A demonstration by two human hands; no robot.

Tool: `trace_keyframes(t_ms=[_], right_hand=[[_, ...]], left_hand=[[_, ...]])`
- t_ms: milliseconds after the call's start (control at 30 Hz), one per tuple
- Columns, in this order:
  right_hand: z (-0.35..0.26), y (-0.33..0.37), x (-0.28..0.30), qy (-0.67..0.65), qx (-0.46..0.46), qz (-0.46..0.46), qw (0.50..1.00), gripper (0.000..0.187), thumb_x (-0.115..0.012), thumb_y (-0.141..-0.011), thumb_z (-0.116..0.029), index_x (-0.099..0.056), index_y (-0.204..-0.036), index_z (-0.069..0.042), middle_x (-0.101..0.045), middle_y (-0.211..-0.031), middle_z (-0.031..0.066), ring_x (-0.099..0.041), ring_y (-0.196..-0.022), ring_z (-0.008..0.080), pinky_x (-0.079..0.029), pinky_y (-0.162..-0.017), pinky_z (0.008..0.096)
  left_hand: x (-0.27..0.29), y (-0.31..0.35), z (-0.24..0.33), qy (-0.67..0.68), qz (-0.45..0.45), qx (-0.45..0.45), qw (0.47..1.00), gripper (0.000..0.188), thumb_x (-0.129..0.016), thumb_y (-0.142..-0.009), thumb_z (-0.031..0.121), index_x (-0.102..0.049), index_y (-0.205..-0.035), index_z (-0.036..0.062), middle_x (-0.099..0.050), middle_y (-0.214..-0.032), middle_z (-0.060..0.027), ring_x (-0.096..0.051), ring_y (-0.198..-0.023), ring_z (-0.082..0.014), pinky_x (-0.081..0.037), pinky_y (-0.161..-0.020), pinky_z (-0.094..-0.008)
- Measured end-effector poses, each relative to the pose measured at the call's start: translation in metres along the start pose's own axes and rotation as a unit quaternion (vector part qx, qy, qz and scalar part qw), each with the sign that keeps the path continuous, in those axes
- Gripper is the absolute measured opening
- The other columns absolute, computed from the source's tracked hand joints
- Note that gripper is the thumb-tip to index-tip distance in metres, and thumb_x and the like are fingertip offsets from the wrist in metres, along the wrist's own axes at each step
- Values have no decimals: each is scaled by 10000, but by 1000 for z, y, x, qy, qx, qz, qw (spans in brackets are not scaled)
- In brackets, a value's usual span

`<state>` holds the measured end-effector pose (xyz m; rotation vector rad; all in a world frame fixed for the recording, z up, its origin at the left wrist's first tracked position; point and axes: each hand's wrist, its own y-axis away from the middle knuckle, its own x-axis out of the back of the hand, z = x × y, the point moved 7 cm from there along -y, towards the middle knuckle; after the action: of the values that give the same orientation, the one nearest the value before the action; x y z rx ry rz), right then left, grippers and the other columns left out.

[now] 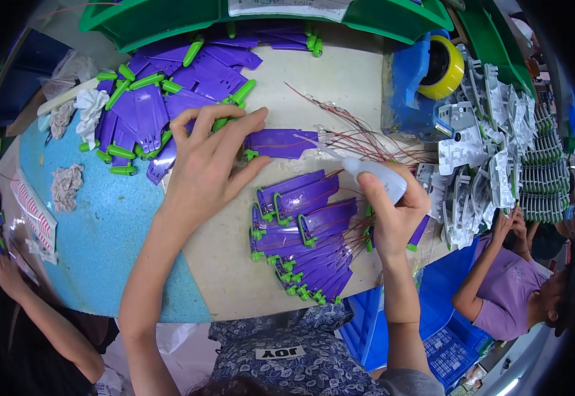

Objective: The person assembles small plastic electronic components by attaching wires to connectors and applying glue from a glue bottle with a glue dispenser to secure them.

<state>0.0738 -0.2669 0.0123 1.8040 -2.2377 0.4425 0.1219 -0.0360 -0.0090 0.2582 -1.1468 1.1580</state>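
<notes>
A flat purple plastic piece point(277, 143) with a green end lies on the table in front of me, a thin red wire along it. The fingers and thumb of my left hand point(205, 162) are closed about its left end, partly hiding it. In my right hand point(396, 221) is a translucent white squeeze bottle point(380, 177), its thin nozzle slanting over the right part of the piece. A bundle of red wires point(360, 140) with small clear ends lies just right of the piece. Nearer me, wired purple pieces point(307, 228) with green ends overlap in a fanned stack.
More purple and green pieces point(145, 109) are heaped at the far left, near crumpled tissues point(67, 187). A blue tape dispenser point(403, 79) with yellow tape stands far right, beside stacked white-grey parts point(462, 142). Green bins point(162, 25) line the back. People work at both sides.
</notes>
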Motion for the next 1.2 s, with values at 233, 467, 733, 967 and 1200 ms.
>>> trace_keyframes(t_ms=[233,467,733,967,1200], right_hand=[[1,-13,-18,39,0,-35,999,183,-819,-823,-114,-733,-911,22,-703,-757,34,-602,-642,61,-443,-565,210],[2,-17,-20,60,-15,-30,998,185,-820,-825,-132,-736,-891,19,-697,-734,33,-596,-628,60,-440,-561,211],[-14,-10,-2,43,-8,-25,999,143,-782,-831,-75,-720,-889,39,-715,-721,65,-627,-630,71,-462,-569,209],[-17,-12,-12,100,-23,-72,992,138,-799,-815,-86,-736,-874,21,-696,-698,44,-611,-611,65,-443,-542,215],[0,3,27,-84,-94,28,992,240,-766,-843,-172,-697,-888,53,-655,-755,43,-551,-641,75,-412,-580,219]], left_hand=[[0,1,-2,32,26,-9,999,620,-799,-755,224,-587,-1313,57,-701,-1068,-7,-580,-1088,-230,-298,-970,-456],[-3,1,-3,22,1,2,1000,636,-805,-753,235,-585,-1327,71,-723,-1122,8,-572,-1100,-219,-288,-1008,-422],[-3,1,-2,4,-1,12,1000,635,-814,-727,199,-597,-1312,83,-704,-1112,-7,-551,-1141,-241,-296,-1003,-416],[-1,3,-2,-6,28,-5,1000,621,-820,-711,186,-615,-1290,95,-692,-1122,-27,-543,-1161,-268,-305,-998,-401],[8,16,21,128,-45,-131,982,420,-817,-715,206,-707,-1106,101,-690,-1126,-2,-564,-1140,-271,-302,-1001,-452]])
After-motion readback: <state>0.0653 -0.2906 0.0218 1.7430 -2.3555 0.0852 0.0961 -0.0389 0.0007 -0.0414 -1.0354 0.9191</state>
